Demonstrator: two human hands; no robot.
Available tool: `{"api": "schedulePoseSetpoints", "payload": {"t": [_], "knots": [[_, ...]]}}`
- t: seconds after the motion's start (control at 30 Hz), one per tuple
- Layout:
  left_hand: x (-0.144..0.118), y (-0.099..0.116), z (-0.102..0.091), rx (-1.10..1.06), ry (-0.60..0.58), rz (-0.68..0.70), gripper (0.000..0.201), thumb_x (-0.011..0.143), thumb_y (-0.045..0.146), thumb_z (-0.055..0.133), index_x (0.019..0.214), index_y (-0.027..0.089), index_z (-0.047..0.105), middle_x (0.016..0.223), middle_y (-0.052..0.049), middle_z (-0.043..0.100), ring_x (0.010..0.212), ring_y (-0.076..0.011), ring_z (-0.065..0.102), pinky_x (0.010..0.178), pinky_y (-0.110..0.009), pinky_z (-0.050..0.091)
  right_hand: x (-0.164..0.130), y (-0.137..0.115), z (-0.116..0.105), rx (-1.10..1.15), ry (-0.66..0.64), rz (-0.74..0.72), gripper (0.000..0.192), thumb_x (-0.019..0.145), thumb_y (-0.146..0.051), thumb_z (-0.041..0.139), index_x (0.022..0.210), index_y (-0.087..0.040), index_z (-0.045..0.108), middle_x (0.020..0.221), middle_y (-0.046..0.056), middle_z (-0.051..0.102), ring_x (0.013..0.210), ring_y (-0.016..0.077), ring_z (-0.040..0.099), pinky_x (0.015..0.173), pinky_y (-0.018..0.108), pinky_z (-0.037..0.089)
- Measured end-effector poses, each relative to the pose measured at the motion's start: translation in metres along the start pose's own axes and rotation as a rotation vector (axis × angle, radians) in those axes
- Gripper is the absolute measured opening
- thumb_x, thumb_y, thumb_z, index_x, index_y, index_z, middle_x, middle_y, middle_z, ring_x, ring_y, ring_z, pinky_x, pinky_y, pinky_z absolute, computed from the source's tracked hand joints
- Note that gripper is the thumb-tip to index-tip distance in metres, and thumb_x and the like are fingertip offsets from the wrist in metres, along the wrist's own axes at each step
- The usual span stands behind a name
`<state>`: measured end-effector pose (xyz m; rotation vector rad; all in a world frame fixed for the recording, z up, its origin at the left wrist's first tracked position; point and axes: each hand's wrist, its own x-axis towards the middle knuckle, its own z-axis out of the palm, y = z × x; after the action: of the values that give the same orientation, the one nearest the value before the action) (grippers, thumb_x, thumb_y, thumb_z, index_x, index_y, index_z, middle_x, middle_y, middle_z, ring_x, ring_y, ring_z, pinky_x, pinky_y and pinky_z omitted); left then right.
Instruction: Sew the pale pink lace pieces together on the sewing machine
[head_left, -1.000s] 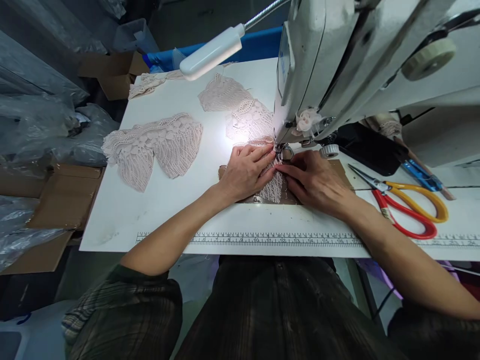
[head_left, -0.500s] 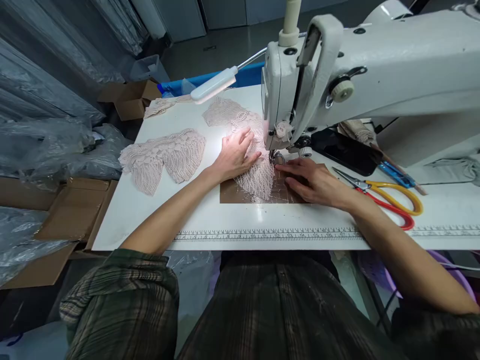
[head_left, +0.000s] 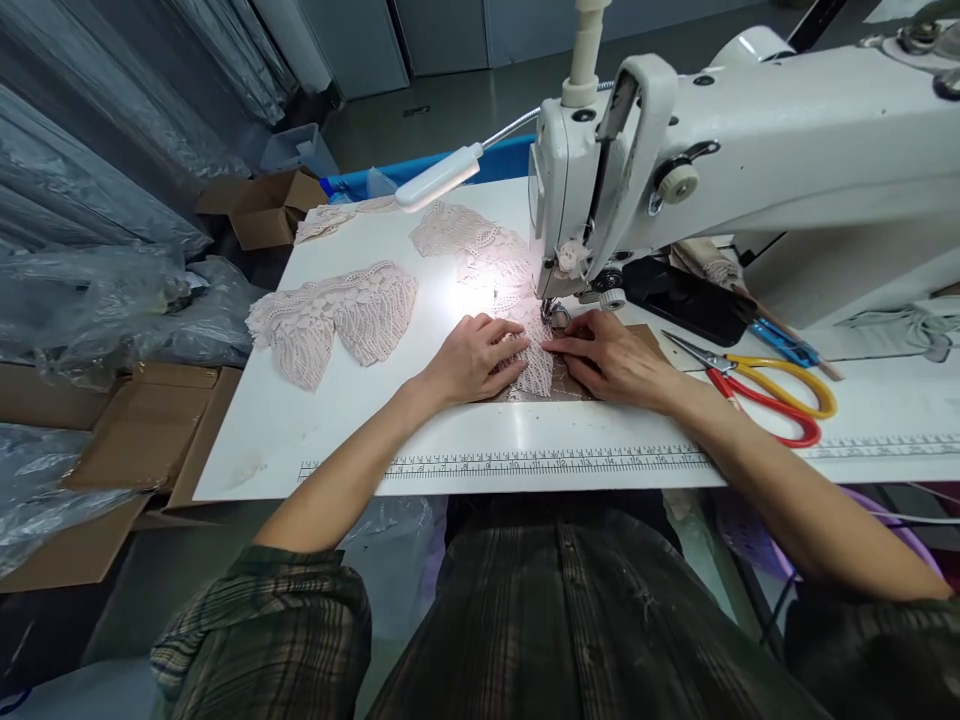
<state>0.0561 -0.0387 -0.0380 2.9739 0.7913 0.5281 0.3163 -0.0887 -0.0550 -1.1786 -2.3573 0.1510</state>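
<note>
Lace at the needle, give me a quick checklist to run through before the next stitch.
1. Lace lies flat under the presser foot: ok, no folds show.
2. Left hand presses the lace flat beside the foot: ok.
3. Right hand rests on the lace, its fingertips close in front of the needle: not ok, I would ease them back.
4. Lamp lights the seam: ok.
5. Scissors lie to the right, apart from the lace: ok.
6. Thread through the needle: cannot tell, too small.

lace piece [head_left: 534,368] | pale pink | flat | under presser foot [head_left: 556,313]
</note>
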Motion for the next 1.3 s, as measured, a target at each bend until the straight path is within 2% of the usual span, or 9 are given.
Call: {"api": "schedulePoseSetpoints", "payload": {"t": [0.1,0.2,0.33,0.47,0.7,0.8,0.93,1.13,1.3], "knots": [[0.000,0.002,-0.002,-0.001,-0.001,-0.008,0.030,0.102,0.041,0.052,0.121,0.021,0.066,0.126,-0.010,0.069,0.103,-0.0240,0.061,0.086,-0.041,0.046,-0.002,0.000,0.001,0.007,0.027,0.012,0.037,0.098,-0.024,0.049,0.125,-0.023,0.075,0.113,0.015,0.059,0.105,0.0272,0.055,0.096,0.048,0.051],[-0.002,0.001,-0.002,-0.038,0.079,0.035,0.027,0.102,0.037,0.054,0.118,0.019,0.067,0.124,-0.011,0.071,0.101,-0.0228,0.064,0.086,-0.041,0.047,-0.003,0.000,0.001,0.021,0.055,0.011,0.036,0.098,-0.023,0.051,0.124,-0.024,0.076,0.112,0.014,0.059,0.105,0.0275,0.055,0.095,0.049,0.051],[-0.002,0.000,0.000,-0.178,0.211,0.124,0.017,0.099,0.029,0.060,0.102,0.018,0.071,0.103,-0.008,0.076,0.089,-0.0189,0.068,0.080,-0.037,0.050,-0.004,-0.001,0.001,0.087,0.060,0.051,0.036,0.097,-0.025,0.053,0.126,-0.024,0.075,0.112,0.014,0.060,0.106,0.0284,0.058,0.094,0.049,0.053],[-0.002,0.002,0.002,-0.330,0.156,0.174,0.014,0.094,0.031,0.067,0.093,0.019,0.074,0.095,-0.005,0.077,0.086,-0.0174,0.070,0.079,-0.035,0.053,-0.004,-0.004,-0.004,0.161,0.107,0.144,0.037,0.095,-0.025,0.053,0.124,-0.025,0.075,0.110,0.013,0.064,0.101,0.0267,0.063,0.091,0.046,0.056],[-0.001,0.004,0.004,-0.327,0.135,0.153,0.018,0.098,0.028,0.064,0.085,0.019,0.072,0.092,-0.005,0.076,0.082,-0.0160,0.070,0.077,-0.035,0.052,-0.002,-0.006,-0.010,0.262,0.164,0.233,0.031,0.090,-0.021,0.054,0.109,-0.021,0.079,0.102,0.009,0.070,0.079,0.0187,0.066,0.080,0.038,0.058],[0.001,0.007,0.005,-0.374,0.148,0.099,0.019,0.099,0.026,0.061,0.084,0.018,0.070,0.090,-0.004,0.076,0.083,-0.0160,0.071,0.080,-0.036,0.053,-0.003,-0.010,-0.012,0.325,0.139,0.196,0.028,0.088,-0.022,0.055,0.106,-0.020,0.077,0.104,0.009,0.070,0.085,0.0199,0.067,0.083,0.039,0.058],[0.002,0.011,0.005,-0.392,0.222,0.037,0.020,0.098,0.025,0.062,0.081,0.017,0.068,0.089,-0.005,0.076,0.080,-0.0155,0.070,0.079,-0.036,0.054,-0.003,-0.021,-0.012,0.399,0.013,0.101,0.033,0.087,-0.033,0.065,0.115,-0.018,0.068,0.115,0.013,0.067,0.108,0.0269,0.065,0.099,0.048,0.052],[0.003,0.009,0.007,-0.387,0.273,0.160,0.019,0.093,0.034,0.072,0.098,0.015,0.071,0.097,-0.008,0.076,0.088,-0.0181,0.073,0.080,-0.036,0.060,0.001,-0.027,-0.007,0.330,0.015,0.087,0.020,0.096,-0.033,0.056,0.090,-0.019,0.070,0.099,0.011,0.067,0.094,0.0258,0.064,0.089,0.047,0.053],[0.003,0.008,0.008,-0.335,0.333,0.185,0.007,0.096,0.017,0.065,0.095,0.016,0.072,0.096,-0.007,0.077,0.084,-0.0154,0.074,0.074,-0.031,0.063,-0.002,-0.023,-0.007,0.329,0.085,0.092,0.018,0.095,-0.026,0.056,0.102,-0.019,0.071,0.104,0.012,0.063,0.093,0.0229,0.064,0.085,0.041,0.055]]}}
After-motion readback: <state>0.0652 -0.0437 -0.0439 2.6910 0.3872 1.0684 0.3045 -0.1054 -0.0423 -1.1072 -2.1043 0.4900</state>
